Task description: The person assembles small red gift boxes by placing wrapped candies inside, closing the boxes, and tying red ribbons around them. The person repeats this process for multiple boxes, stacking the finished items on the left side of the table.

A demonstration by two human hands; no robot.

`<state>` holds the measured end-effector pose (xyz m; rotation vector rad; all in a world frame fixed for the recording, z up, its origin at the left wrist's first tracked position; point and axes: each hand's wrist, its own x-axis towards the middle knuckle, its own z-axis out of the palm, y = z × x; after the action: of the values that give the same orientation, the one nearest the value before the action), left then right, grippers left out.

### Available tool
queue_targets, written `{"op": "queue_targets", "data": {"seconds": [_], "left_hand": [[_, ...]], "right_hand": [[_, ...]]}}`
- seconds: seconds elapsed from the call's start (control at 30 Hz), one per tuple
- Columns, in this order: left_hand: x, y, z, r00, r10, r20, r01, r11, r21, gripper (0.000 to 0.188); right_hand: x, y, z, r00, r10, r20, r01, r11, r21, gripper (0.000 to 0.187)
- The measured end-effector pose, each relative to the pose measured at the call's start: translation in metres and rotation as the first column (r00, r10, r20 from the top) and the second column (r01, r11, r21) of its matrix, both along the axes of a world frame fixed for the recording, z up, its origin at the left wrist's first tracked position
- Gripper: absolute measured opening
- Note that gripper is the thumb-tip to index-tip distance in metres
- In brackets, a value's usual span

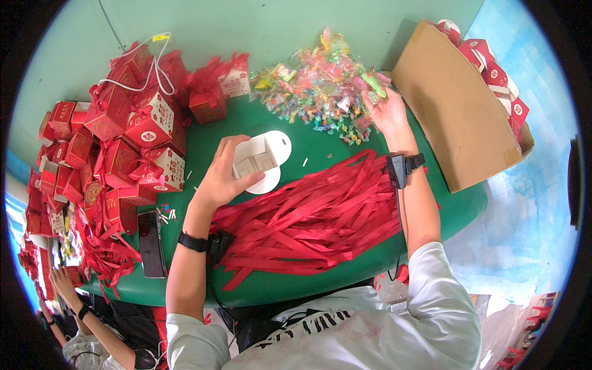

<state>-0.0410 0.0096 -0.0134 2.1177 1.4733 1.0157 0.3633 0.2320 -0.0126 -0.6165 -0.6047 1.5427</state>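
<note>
My left hand point(221, 179) grips a small gift box point(258, 159) by its side, thumb near and fingers at the far edge. The box is unfolded at the top, with its white inside and rounded flaps facing up; I see nothing in it. At the right edge of a heap of wrapped candies point(308, 92), my right hand point(388, 112) has its fingers closed around candy in a green wrapper point(374, 85). Whether more pieces lie in that hand I cannot tell. Long red ribbons point(314, 213) lie loosely spread between my forearms.
Red gift boxes point(108, 160) tied with ribbon are stacked at the left, a white cable point(161, 77) over them. A dark phone point(152, 243) lies beside the stack. A cardboard carton point(453, 105) with more boxes stands right. Another person's hands point(65, 288) work at lower left.
</note>
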Motion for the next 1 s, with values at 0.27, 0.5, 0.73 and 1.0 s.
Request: {"op": "queue_targets", "data": {"seconds": [0.27, 0.5, 0.73, 1.0], "left_hand": [[0.002, 0.000, -0.001, 1.000, -0.011, -0.019, 0.011, 1.000, 0.018, 0.081], [0.015, -0.002, 0.004, 0.995, -0.095, -0.001, 0.095, 0.995, 0.004, 0.096], [0.017, -0.003, 0.004, 0.997, -0.073, 0.028, 0.073, 0.997, -0.020, 0.101], [0.016, -0.005, 0.005, 0.997, -0.071, -0.002, 0.071, 0.997, -0.010, 0.092]], "right_hand": [[-0.042, -0.038, 0.026, 0.995, 0.053, 0.086, -0.059, 0.996, 0.062, 0.038], [-0.135, -0.149, 0.044, 0.627, -0.333, 0.704, -0.384, 0.654, 0.652, 0.054], [-0.145, -0.160, 0.026, 0.562, -0.201, 0.803, -0.546, 0.639, 0.542, 0.049], [-0.117, -0.146, 0.065, 0.283, -0.225, 0.932, -0.539, 0.767, 0.348, 0.022]]}}
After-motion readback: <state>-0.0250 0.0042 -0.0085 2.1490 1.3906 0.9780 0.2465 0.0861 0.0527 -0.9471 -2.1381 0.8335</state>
